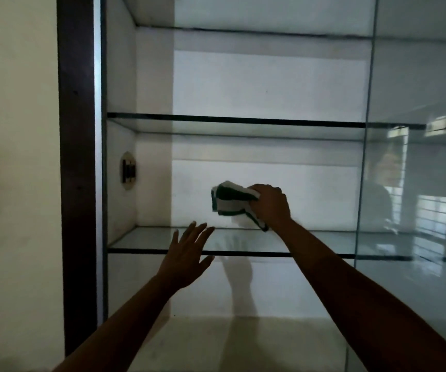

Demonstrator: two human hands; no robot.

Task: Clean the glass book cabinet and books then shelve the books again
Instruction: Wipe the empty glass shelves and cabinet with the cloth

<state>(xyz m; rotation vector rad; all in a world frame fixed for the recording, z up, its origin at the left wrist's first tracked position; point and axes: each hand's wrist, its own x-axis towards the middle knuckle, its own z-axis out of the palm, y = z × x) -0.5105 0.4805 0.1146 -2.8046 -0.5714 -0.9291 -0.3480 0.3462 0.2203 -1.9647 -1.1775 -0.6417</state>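
Note:
The glass book cabinet stands open in front of me, its glass shelves bare; no books are in view. My right hand (269, 205) grips a crumpled white and dark green cloth (231, 200) against the white back wall, just above the lower glass shelf (310, 241). My left hand (187, 253) is spread with straight fingers at the front edge of that same shelf, to the left of the cloth. Whether its fingers touch the glass I cannot tell.
A dark wooden frame post (76, 157) borders the cabinet on the left, with a round hinge fitting (128, 170) on the inner side wall. A glass door panel (417, 183) on the right reflects a room. Another glass shelf (229, 120) lies above.

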